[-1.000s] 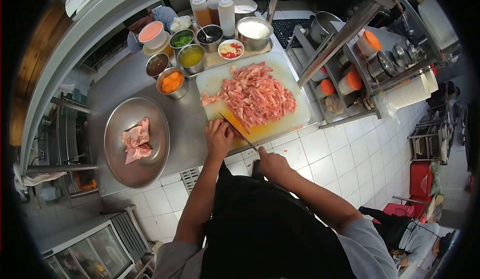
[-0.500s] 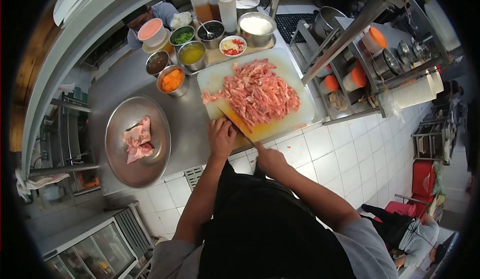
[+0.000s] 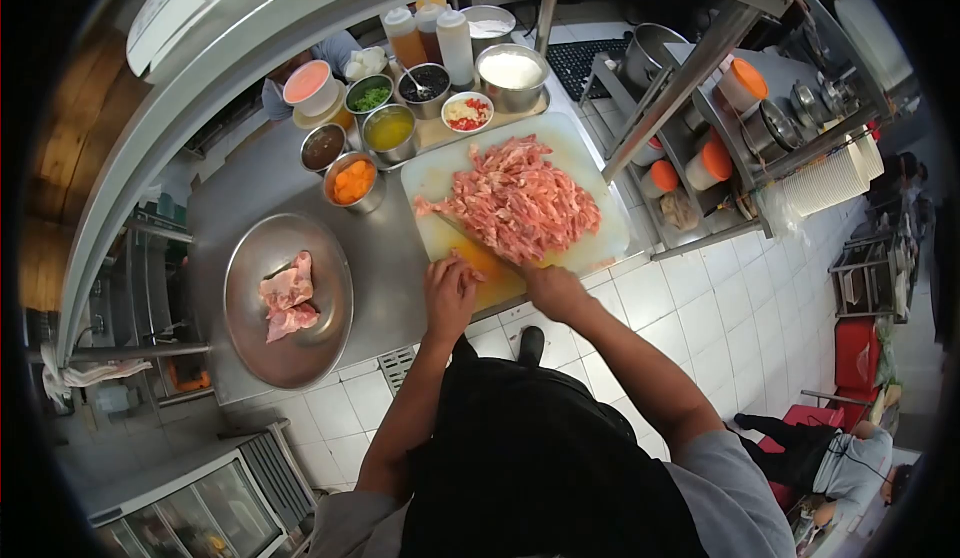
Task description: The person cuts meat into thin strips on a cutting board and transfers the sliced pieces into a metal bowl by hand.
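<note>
My right hand [image 3: 556,292] is wrapped round the handle of a kitchen knife [image 3: 484,239]. The blade lies slantwise along the near side of a pile of raw meat strips [image 3: 525,198], its tip pointing to the far left. This pile covers much of a white cutting board [image 3: 418,170], whose near part is stained yellow. At the board's near left edge, my left hand [image 3: 452,290] has its fingers curled together, apart from the blade. What those fingers hold, if anything, I cannot make out.
An oval metal tray [image 3: 245,333] with pieces of raw meat [image 3: 288,293] stands left on the steel counter [image 3: 375,288]. Behind the board are a cup of orange pieces [image 3: 354,182], sauce cups and squeeze bottles [image 3: 455,50]. A post [image 3: 680,93] and shelves rise at right. Another person [image 3: 845,468] is lower right.
My right hand and the knife have moved away from me, bringing the blade against the pile's near edge. My left hand has separated from the blade. The view has shifted slightly.
</note>
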A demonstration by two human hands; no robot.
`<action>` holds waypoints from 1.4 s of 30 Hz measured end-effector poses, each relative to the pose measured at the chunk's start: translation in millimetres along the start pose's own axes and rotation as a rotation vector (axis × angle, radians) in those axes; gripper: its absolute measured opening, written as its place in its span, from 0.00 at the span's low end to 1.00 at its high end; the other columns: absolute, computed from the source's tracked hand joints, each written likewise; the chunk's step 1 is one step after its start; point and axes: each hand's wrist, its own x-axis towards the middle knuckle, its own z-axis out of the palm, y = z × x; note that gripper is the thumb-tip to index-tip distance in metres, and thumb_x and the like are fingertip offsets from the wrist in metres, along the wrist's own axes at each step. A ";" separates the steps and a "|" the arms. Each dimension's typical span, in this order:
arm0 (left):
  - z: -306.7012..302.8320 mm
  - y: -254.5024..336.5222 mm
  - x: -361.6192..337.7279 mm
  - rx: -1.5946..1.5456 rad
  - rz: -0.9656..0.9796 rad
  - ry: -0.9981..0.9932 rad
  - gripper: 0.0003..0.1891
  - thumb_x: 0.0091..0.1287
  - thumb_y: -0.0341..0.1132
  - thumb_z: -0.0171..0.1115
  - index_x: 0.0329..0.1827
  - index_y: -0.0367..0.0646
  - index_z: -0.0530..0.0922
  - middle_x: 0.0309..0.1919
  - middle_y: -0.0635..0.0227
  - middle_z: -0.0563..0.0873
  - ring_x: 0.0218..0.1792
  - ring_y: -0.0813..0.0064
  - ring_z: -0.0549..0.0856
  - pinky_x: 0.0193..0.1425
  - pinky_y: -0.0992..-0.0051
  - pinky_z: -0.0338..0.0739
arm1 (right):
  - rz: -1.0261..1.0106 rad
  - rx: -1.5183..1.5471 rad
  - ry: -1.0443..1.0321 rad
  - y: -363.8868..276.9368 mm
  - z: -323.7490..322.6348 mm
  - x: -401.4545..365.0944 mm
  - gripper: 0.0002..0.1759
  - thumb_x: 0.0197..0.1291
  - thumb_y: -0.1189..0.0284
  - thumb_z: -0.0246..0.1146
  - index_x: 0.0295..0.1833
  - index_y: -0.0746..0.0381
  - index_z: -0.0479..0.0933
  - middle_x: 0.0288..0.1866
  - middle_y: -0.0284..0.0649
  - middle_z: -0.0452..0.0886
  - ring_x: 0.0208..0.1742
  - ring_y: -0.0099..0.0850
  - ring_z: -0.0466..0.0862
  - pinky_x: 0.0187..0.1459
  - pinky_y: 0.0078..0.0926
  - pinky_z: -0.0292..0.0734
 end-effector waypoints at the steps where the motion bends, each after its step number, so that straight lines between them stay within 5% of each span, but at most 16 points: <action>1: -4.6 3.8 0.2 0.004 0.000 0.009 0.11 0.60 0.25 0.64 0.46 0.40 0.83 0.47 0.60 0.83 0.51 0.51 0.80 0.59 0.55 0.73 | -0.007 -0.055 0.024 4.1 -7.0 -1.6 0.15 0.65 0.72 0.56 0.56 0.64 0.71 0.30 0.56 0.86 0.36 0.55 0.88 0.38 0.56 0.82; 3: -16.9 10.2 1.1 -0.223 -0.147 0.038 0.15 0.62 0.24 0.62 0.53 0.37 0.83 0.50 0.57 0.84 0.52 0.49 0.82 0.61 0.56 0.75 | -0.012 -0.062 0.039 2.9 -15.5 -6.6 0.15 0.66 0.71 0.56 0.56 0.64 0.71 0.30 0.54 0.86 0.34 0.54 0.88 0.37 0.55 0.83; 7: -67.7 5.9 3.7 -0.067 -0.120 0.197 0.18 0.64 0.23 0.60 0.58 0.36 0.81 0.53 0.55 0.84 0.52 0.51 0.83 0.59 0.58 0.77 | -0.024 0.030 0.118 -13.4 -15.0 -34.7 0.17 0.68 0.70 0.56 0.59 0.64 0.69 0.29 0.54 0.85 0.30 0.54 0.87 0.32 0.55 0.82; 9: -101.9 8.8 7.5 -0.089 -0.274 0.263 0.19 0.65 0.23 0.59 0.60 0.35 0.80 0.52 0.54 0.83 0.52 0.55 0.84 0.54 0.59 0.80 | -0.057 0.025 0.036 -19.4 -1.1 -49.7 0.18 0.68 0.70 0.56 0.61 0.65 0.69 0.27 0.54 0.84 0.28 0.55 0.86 0.28 0.56 0.80; 13: -110.5 -9.2 29.1 -0.021 -0.222 0.272 0.20 0.64 0.24 0.61 0.60 0.34 0.80 0.51 0.53 0.82 0.51 0.57 0.83 0.50 0.61 0.81 | -0.123 -0.016 -0.052 -5.1 12.7 -52.7 0.16 0.68 0.69 0.56 0.58 0.63 0.72 0.25 0.53 0.83 0.27 0.54 0.86 0.28 0.55 0.80; 15: -101.0 -14.5 44.3 -0.041 -0.391 0.122 0.21 0.64 0.25 0.62 0.62 0.36 0.80 0.56 0.50 0.82 0.54 0.53 0.83 0.55 0.59 0.81 | -0.107 -0.057 0.080 13.7 3.1 -40.5 0.13 0.69 0.68 0.56 0.54 0.62 0.74 0.27 0.54 0.85 0.29 0.54 0.87 0.30 0.55 0.81; 18: -65.8 -51.1 60.6 0.217 -0.107 0.049 0.24 0.63 0.25 0.64 0.65 0.38 0.79 0.61 0.49 0.80 0.58 0.49 0.81 0.62 0.57 0.78 | 0.001 -0.064 0.124 25.4 -29.7 -34.4 0.10 0.69 0.69 0.56 0.50 0.61 0.75 0.29 0.54 0.86 0.32 0.54 0.87 0.35 0.56 0.83; 21: -36.0 -61.0 84.1 0.250 -0.078 -0.056 0.25 0.62 0.26 0.65 0.66 0.41 0.80 0.65 0.50 0.79 0.63 0.48 0.78 0.68 0.55 0.74 | 0.026 -0.038 0.221 38.2 -44.8 -40.8 0.10 0.69 0.69 0.56 0.51 0.62 0.75 0.30 0.55 0.85 0.34 0.56 0.87 0.39 0.56 0.83; 25: -9.4 -68.2 102.0 0.314 -0.055 -0.137 0.22 0.61 0.27 0.67 0.62 0.41 0.82 0.67 0.55 0.79 0.66 0.49 0.76 0.68 0.53 0.74 | 0.112 0.027 0.203 53.4 -66.9 -67.0 0.11 0.71 0.67 0.57 0.50 0.63 0.75 0.31 0.58 0.84 0.36 0.59 0.86 0.41 0.58 0.81; 28: -6.8 -77.0 112.8 0.410 -0.034 -0.153 0.15 0.61 0.28 0.68 0.52 0.41 0.84 0.58 0.58 0.85 0.58 0.48 0.82 0.59 0.51 0.79 | 0.050 0.096 0.190 52.9 -69.5 -95.1 0.11 0.72 0.67 0.56 0.49 0.63 0.75 0.32 0.60 0.84 0.39 0.61 0.85 0.43 0.58 0.79; 30: -8.8 -90.7 123.9 0.144 -0.275 -0.302 0.06 0.69 0.30 0.67 0.45 0.39 0.84 0.43 0.63 0.90 0.42 0.64 0.89 0.47 0.67 0.82 | 0.125 0.220 0.118 47.7 -69.5 -107.2 0.11 0.73 0.67 0.56 0.48 0.65 0.75 0.34 0.62 0.84 0.41 0.63 0.84 0.46 0.58 0.78; 31: -10.0 -96.4 125.1 0.149 -0.267 -0.310 0.06 0.69 0.30 0.67 0.45 0.39 0.84 0.43 0.63 0.90 0.42 0.64 0.89 0.47 0.67 0.82 | 0.130 0.229 0.125 47.4 -64.7 -109.6 0.11 0.73 0.67 0.56 0.48 0.65 0.75 0.34 0.62 0.84 0.41 0.63 0.84 0.46 0.58 0.78; 33: -11.2 -104.0 123.0 -0.536 -0.393 -0.304 0.06 0.76 0.32 0.63 0.44 0.38 0.84 0.32 0.69 0.89 0.30 0.73 0.87 0.40 0.73 0.81 | 0.145 0.327 0.129 46.9 -56.7 -113.7 0.12 0.73 0.66 0.56 0.47 0.65 0.75 0.36 0.61 0.84 0.42 0.63 0.84 0.48 0.58 0.77; 36: -31.8 -49.1 115.4 -0.672 -0.642 -0.324 0.07 0.78 0.32 0.62 0.45 0.37 0.83 0.33 0.71 0.88 0.33 0.78 0.87 0.40 0.74 0.81 | 0.210 0.433 0.060 24.5 -60.4 -114.6 0.13 0.74 0.65 0.57 0.47 0.66 0.74 0.36 0.62 0.83 0.42 0.63 0.83 0.48 0.57 0.77; 39: -31.8 -37.6 95.1 -0.947 -0.660 -0.177 0.07 0.77 0.32 0.63 0.46 0.36 0.83 0.32 0.72 0.87 0.33 0.79 0.86 0.40 0.75 0.81 | 0.197 0.485 0.026 9.7 -55.3 -106.4 0.13 0.74 0.65 0.56 0.47 0.66 0.74 0.36 0.63 0.83 0.43 0.63 0.83 0.47 0.57 0.77; 42: -40.1 -28.6 98.6 -0.917 -0.649 -0.263 0.08 0.77 0.32 0.64 0.45 0.35 0.83 0.34 0.71 0.86 0.34 0.80 0.85 0.41 0.75 0.81 | 0.224 0.513 0.020 -1.8 -49.8 -97.3 0.13 0.75 0.65 0.56 0.46 0.66 0.74 0.33 0.60 0.84 0.40 0.60 0.85 0.45 0.54 0.77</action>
